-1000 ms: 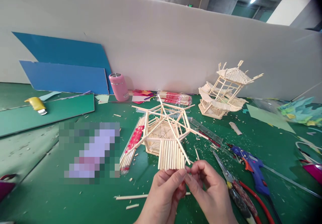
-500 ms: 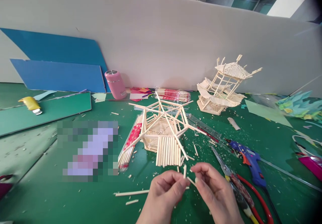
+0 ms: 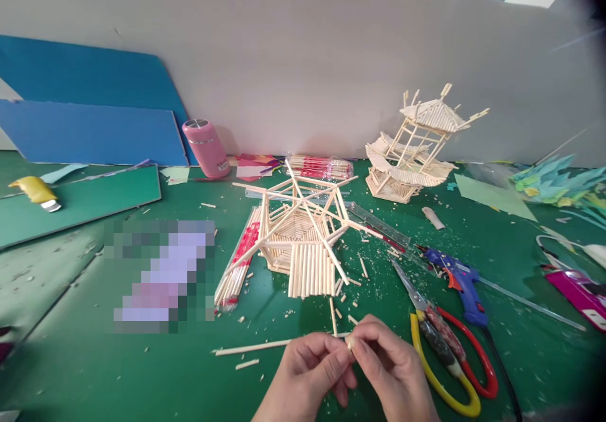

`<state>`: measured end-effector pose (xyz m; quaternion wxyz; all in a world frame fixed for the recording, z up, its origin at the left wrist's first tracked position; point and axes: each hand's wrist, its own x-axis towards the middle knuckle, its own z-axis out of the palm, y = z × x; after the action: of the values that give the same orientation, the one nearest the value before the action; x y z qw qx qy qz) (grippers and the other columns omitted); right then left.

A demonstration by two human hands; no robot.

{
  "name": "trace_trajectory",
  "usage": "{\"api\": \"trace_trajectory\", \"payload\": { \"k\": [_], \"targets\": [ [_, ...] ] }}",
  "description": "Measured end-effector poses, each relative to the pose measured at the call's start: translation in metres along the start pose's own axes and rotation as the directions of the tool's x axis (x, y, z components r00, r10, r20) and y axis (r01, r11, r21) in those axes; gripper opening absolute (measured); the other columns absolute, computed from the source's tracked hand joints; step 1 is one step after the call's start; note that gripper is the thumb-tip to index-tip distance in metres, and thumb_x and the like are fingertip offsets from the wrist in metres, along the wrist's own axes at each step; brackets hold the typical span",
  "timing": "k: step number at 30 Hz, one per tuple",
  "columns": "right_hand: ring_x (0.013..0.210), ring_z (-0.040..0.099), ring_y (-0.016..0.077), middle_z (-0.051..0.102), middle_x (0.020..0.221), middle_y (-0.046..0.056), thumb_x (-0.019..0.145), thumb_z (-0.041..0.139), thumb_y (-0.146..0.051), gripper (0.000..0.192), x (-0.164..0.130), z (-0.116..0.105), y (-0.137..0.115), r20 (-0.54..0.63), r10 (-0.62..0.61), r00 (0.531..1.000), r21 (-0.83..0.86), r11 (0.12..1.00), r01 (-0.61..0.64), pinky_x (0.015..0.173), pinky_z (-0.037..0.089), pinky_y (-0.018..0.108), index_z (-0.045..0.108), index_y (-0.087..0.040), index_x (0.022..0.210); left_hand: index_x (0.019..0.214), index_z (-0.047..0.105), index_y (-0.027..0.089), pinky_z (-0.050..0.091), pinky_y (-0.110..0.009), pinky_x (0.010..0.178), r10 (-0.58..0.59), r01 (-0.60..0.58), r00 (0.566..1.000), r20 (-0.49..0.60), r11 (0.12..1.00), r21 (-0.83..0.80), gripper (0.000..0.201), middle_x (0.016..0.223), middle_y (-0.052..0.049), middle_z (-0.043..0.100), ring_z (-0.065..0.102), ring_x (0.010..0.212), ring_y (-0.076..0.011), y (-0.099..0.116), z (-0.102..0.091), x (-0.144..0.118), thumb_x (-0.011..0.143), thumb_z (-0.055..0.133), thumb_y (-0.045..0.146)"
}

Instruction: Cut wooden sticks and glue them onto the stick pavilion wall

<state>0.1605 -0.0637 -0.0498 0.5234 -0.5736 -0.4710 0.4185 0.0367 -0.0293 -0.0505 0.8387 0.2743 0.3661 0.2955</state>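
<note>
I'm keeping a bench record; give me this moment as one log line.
left hand: curled, close to right hand; right hand: pinching small pale piece, mostly hidden; ahead: stick frame; right side: scissors, glue gun

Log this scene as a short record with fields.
Left hand: fingertips close to the right hand's; grip unclear
Right hand: pinching a small pale piece, mostly covered
Nearest structure: open stick framework with a slatted panel on its near side
Tools, right: scissors, blue glue gun
Materials: plastic-wrapped stick bundle left of the framework
Back right: stick pavilion model
Back left: pink tumbler
</note>
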Motion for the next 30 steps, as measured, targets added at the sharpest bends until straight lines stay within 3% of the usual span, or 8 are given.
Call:
{"api": "trace_trajectory", "payload": {
  "k": [5,9,13,17,21,24,27,30],
  "targets": [
    [0.072,0.058,0.0166,0.061,0.081,0.003,0.085,0.050,-0.031,0.014,-0.004,-0.033,0.007,-0.067,-0.067,0.995,-0.337,0.941,0.041,0.058,0.045,0.023,0.061,-0.023,0.087,0.065,0.068,0.014,0.029,-0.019,0.045,-0.020,0.020,0.998,-0.056,1.000,-0.007,0.021,0.050,0.001,0.058,0.043,0.042,-0.0061,0.004,0.001,-0.002,0.068,0.072,0.035],
    [0.080,0.058,0.0209,0.059,0.093,0.007,0.082,0.051,-0.037,0.024,-0.018,-0.098,0.026,-0.273,-0.124,0.954,-0.700,0.706,-0.108,0.070,0.048,0.033,0.056,-0.021,0.098,0.060,0.064,0.014,0.026,-0.020,0.044,-0.016,0.020,0.995,-0.101,0.999,0.038,0.022,0.048,0.002,0.057,0.040,0.041,-0.0050,0.011,0.002,-0.001,0.071,0.069,0.033],
    [0.097,0.055,0.0261,0.052,0.110,0.011,0.077,0.050,-0.038,0.040,-0.035,-0.144,0.047,-0.258,0.039,0.965,-0.822,0.516,-0.240,0.080,0.048,0.040,0.046,-0.020,0.112,0.064,0.065,0.014,0.025,-0.020,0.046,0.031,-0.019,0.989,-0.145,0.996,0.085,0.020,0.049,0.004,0.055,0.037,0.042,-0.0049,0.011,0.001,0.002,0.072,0.068,0.032],
    [0.097,0.057,0.0261,0.052,0.112,0.013,0.074,0.048,-0.036,0.048,-0.034,-0.148,0.047,-0.259,0.192,0.947,-0.866,0.389,-0.316,0.082,0.047,0.038,0.038,-0.017,0.117,0.065,0.065,0.014,0.026,-0.021,0.047,0.049,-0.035,0.986,-0.160,0.995,0.088,0.019,0.050,0.004,0.054,0.036,0.044,-0.0056,0.010,0.002,0.001,0.072,0.068,0.031],
    [0.088,0.062,0.0262,0.058,0.106,0.012,0.071,0.050,-0.035,0.039,-0.023,-0.143,0.035,-0.294,0.311,0.904,-0.881,0.278,-0.382,0.072,0.050,0.036,0.043,-0.019,0.106,0.066,0.065,0.014,0.025,-0.021,0.047,0.053,-0.039,0.985,-0.163,0.995,0.089,0.017,0.050,0.004,0.054,0.037,0.044,-0.0056,0.010,0.000,0.000,0.071,0.069,0.030],
    [0.088,0.063,0.0265,0.059,0.105,0.011,0.074,0.050,-0.043,0.036,-0.023,-0.142,0.029,-0.218,0.288,0.932,-0.899,0.312,-0.307,0.073,0.051,0.036,0.047,-0.022,0.102,0.065,0.064,0.014,0.026,-0.020,0.046,0.068,-0.055,0.986,-0.154,0.994,0.090,0.017,0.049,0.004,0.054,0.037,0.044,-0.0057,0.010,-0.003,0.001,0.070,0.070,0.029],
    [0.093,0.064,0.0245,0.059,0.110,0.010,0.076,0.051,-0.047,0.037,-0.032,-0.135,0.027,-0.056,0.247,0.967,-0.875,0.454,-0.167,0.076,0.052,0.031,0.050,-0.023,0.104,0.064,0.065,0.015,0.028,-0.020,0.047,0.075,-0.061,0.985,-0.156,0.994,0.088,0.016,0.051,0.004,0.055,0.038,0.045,-0.0059,0.011,-0.004,0.001,0.071,0.069,0.029],
    [0.099,0.064,0.0230,0.064,0.111,0.011,0.075,0.055,-0.036,0.040,-0.043,-0.121,0.025,0.059,0.255,0.965,-0.790,0.603,-0.111,0.076,0.053,0.022,0.048,-0.021,0.112,0.066,0.065,0.015,0.030,-0.020,0.049,0.066,-0.053,0.985,-0.161,0.995,0.085,0.015,0.053,0.003,0.057,0.040,0.046,-0.0062,0.013,-0.003,0.000,0.072,0.069,0.028]
  ]
}}
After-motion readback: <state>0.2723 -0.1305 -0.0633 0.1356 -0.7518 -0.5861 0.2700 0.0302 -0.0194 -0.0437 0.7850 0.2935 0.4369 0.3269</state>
